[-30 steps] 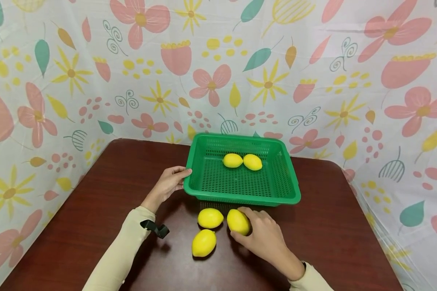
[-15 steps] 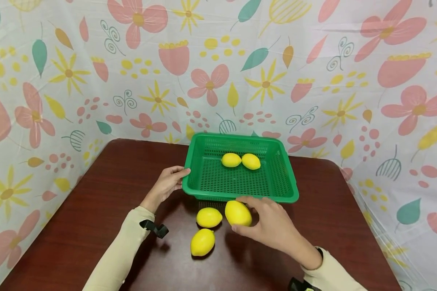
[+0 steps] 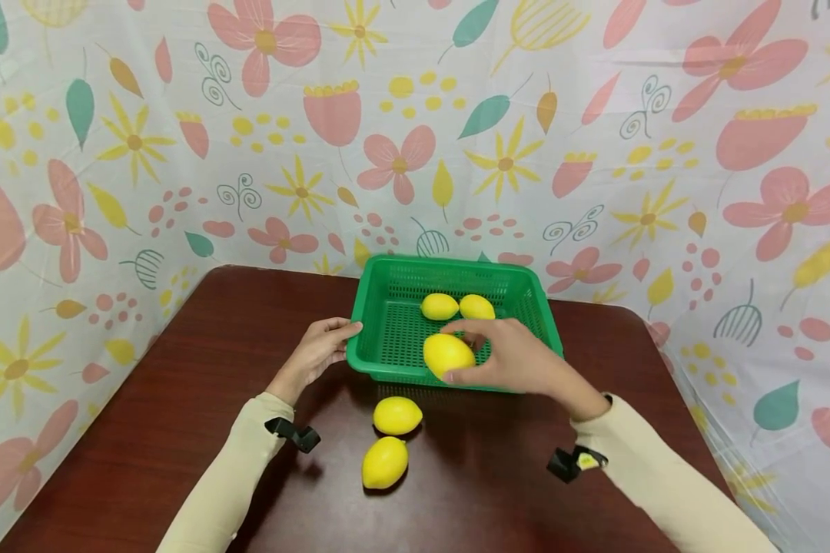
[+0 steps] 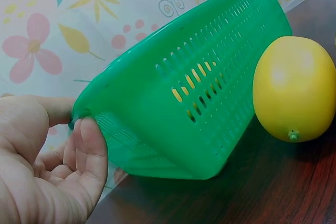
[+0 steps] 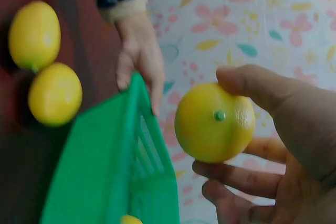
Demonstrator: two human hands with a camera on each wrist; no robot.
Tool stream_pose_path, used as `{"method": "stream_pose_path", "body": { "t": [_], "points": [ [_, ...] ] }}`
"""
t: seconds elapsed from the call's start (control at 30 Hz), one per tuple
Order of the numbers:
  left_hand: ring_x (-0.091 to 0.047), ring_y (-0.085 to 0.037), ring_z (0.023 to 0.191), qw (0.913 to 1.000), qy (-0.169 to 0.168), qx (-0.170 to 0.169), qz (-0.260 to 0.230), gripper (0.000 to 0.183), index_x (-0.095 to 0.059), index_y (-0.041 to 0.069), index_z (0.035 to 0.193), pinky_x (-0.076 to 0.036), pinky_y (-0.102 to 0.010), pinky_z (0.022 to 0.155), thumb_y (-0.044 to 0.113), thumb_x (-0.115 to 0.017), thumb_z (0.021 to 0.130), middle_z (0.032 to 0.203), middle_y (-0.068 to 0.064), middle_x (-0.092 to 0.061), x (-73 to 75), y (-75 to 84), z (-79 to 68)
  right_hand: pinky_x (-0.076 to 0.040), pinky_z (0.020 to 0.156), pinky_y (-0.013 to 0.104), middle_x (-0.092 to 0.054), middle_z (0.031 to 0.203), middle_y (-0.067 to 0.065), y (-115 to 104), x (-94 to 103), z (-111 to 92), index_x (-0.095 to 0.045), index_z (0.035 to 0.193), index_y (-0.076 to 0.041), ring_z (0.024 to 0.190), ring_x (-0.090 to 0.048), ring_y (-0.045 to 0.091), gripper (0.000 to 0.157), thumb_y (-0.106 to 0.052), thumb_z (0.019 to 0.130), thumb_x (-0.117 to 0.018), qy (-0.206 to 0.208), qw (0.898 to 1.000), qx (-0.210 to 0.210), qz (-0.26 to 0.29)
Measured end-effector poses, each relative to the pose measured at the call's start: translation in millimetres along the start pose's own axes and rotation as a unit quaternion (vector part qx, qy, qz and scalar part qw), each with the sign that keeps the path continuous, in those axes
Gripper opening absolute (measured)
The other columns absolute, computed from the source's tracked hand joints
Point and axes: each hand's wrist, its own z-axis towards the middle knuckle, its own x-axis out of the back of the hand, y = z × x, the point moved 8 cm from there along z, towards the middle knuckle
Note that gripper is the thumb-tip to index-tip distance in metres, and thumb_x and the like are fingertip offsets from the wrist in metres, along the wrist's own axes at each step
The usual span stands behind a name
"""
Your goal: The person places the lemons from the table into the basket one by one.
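A green plastic basket (image 3: 387,369) stands on the table, its left rim pinched between the thumb and fingers of my left hand (image 3: 321,346). In the left wrist view the thumb and fingers (image 4: 92,145) close on the basket's corner rim. My right hand (image 3: 515,357) grips a lemon (image 3: 448,355) above the basket's front part; the right wrist view has the held lemon (image 5: 214,123) between thumb and fingertips. Two lemons, one left (image 3: 439,306) and one right (image 3: 476,306), lie inside towards the back, the right one partly covered by my hand.
In front of the basket, two more lemons lie on the dark brown table (image 3: 512,476), one nearer the basket (image 3: 397,415) and one closer to me (image 3: 385,462). A flower-patterned curtain (image 3: 415,223) rises behind the table. Each wrist wears a black strap mount.
My right hand has lifted the lemon off the table and carried it up and forward over the basket's front rim. My left hand and the basket have stayed in place.
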Motion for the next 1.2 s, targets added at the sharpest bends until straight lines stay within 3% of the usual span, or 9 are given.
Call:
{"method": "stream_pose_path", "body": {
  "t": [0.23, 0.47, 0.87, 1.2],
  "points": [
    [-0.059, -0.013, 0.067, 1.0, -0.001, 0.006, -0.003, 0.047, -0.058, -0.005, 0.117, -0.053, -0.028, 0.068, 0.031, -0.069, 0.089, 0.079, -0.003, -0.061, 0.0, -3.3, 0.1, -0.05, 0.067, 0.03, -0.067, 0.099, -0.008, 20, 5.5, 50, -0.059, 0.128, -0.025, 0.088, -0.059, 0.01, 0.06, -0.054, 0.078, -0.074, -0.05, 0.998, 0.041, -0.004],
    [-0.059, -0.013, 0.067, 1.0, -0.003, -0.001, -0.003, 0.04, -0.06, -0.002, 0.112, -0.054, -0.028, 0.067, 0.03, -0.069, 0.09, 0.079, -0.002, -0.061, -1.7, -3.7, -0.5, -0.05, 0.071, 0.033, -0.068, 0.1, -0.006, 39, -2.5, 93, -0.057, 0.131, -0.025, 0.089, -0.061, 0.013, 0.059, -0.053, 0.08, -0.072, -0.098, 0.994, 0.055, -0.006],
    [-0.06, -0.015, 0.068, 0.9998, -0.007, 0.006, -0.018, 0.036, -0.06, -0.002, 0.111, -0.054, -0.028, 0.068, 0.027, -0.068, 0.09, 0.083, -0.005, -0.062, -3.4, -5.0, 1.4, -0.051, 0.07, 0.031, -0.07, 0.099, -0.004, 89, -31.9, 145, -0.054, 0.134, -0.023, 0.083, -0.065, 0.011, 0.067, -0.054, 0.078, -0.073, -0.117, 0.993, -0.005, 0.0],
    [-0.062, -0.015, 0.071, 0.9998, -0.002, 0.004, -0.02, 0.033, -0.061, 0.0, 0.108, -0.055, -0.03, 0.07, 0.027, -0.069, 0.09, 0.084, -0.006, -0.063, -0.8, -1.9, 1.0, -0.05, 0.065, 0.031, -0.07, 0.089, 0.0, 103, -55.6, 175, -0.057, 0.132, -0.021, 0.072, -0.063, 0.014, 0.063, -0.05, 0.078, -0.074, -0.103, 0.994, -0.035, -0.025]
  ]
}}
